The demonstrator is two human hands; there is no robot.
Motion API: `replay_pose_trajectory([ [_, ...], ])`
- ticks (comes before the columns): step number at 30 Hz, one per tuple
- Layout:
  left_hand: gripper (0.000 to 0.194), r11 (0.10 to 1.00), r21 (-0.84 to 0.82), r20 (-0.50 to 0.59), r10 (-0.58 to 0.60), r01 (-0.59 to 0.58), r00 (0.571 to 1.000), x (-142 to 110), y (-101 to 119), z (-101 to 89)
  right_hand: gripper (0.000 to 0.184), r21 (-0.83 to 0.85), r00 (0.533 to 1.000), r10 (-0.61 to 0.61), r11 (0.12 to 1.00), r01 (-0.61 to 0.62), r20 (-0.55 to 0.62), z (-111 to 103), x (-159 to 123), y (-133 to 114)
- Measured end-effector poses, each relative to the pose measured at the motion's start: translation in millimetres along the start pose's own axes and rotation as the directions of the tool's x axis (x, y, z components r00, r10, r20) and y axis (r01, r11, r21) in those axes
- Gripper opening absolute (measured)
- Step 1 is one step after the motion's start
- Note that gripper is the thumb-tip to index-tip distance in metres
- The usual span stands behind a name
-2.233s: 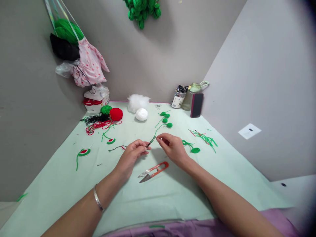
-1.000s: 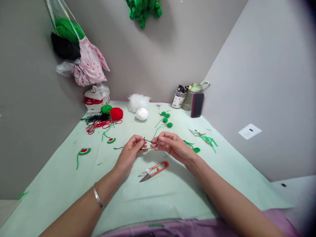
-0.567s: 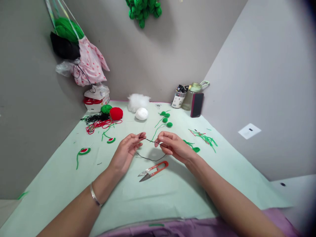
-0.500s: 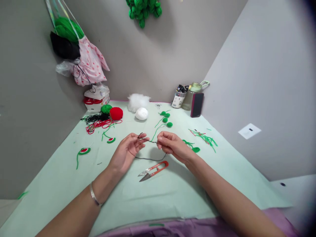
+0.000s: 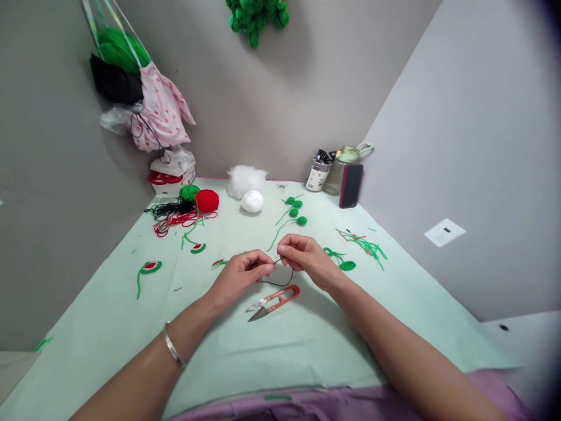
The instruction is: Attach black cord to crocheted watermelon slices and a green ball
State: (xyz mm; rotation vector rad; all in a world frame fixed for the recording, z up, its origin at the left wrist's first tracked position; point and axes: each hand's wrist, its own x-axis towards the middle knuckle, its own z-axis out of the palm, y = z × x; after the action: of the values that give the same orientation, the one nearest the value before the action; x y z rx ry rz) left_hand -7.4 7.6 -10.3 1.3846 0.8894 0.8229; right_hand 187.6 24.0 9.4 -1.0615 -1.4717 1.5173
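Between my two hands runs a thin black yarn, with a slack loop hanging below the fingers. My left hand pinches it at the fingertips, palm turned down. My right hand also pinches the yarn, its fingertips close to the left ones. Just under the hands, orange-handled thread snips lie on the table with blades pointing left. A small red and green piece shows partly behind my left hand. Whether a needle is in the fingers is too small to tell.
Small crocheted watermelon slices lie left. Red yarn ball, white yarn ball and stuffing are at the back. Green crocheted balls, yarn scraps and a leaning phone sit right.
My left hand has turned palm down and moved right, its fingers closing on the yarn near my right fingertips. The yarn span between the hands has shortened. My right hand has hardly moved.
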Motion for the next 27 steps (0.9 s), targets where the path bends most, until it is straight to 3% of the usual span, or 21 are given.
replay_pose_trajectory([
  [5, 0.015, 1.0, -0.002, -0.047, 0.007, -0.007, 0.999, 0.2, 0.6, -0.7, 0.03, -0.023, 0.999, -0.009, 1.0, 0.01, 0.036, 1.8, -1.3, -1.0],
  [11, 0.018, 1.0, 0.004, -0.012, -0.012, 0.012, 1.0, -0.8, 1.5, 0.2, 0.027, -0.065, 1.0, 0.011, 0.998, -0.01, 0.02, 2.6, -2.3, -2.5],
  [20, 0.015, 0.999, -0.046, -0.045, -0.002, 0.0, 0.999, -2.3, 4.2, -0.5, 0.027, -0.102, 0.997, -0.023, 0.994, 0.031, 0.074, 2.2, -3.6, -2.1],
  [27, 0.016, 1.0, 0.015, -0.051, -0.014, 0.015, 0.999, -2.0, 2.5, 3.7, 0.023, -0.147, 1.0, 0.013, 0.989, -0.014, -0.008, 6.7, -1.5, -1.3],
])
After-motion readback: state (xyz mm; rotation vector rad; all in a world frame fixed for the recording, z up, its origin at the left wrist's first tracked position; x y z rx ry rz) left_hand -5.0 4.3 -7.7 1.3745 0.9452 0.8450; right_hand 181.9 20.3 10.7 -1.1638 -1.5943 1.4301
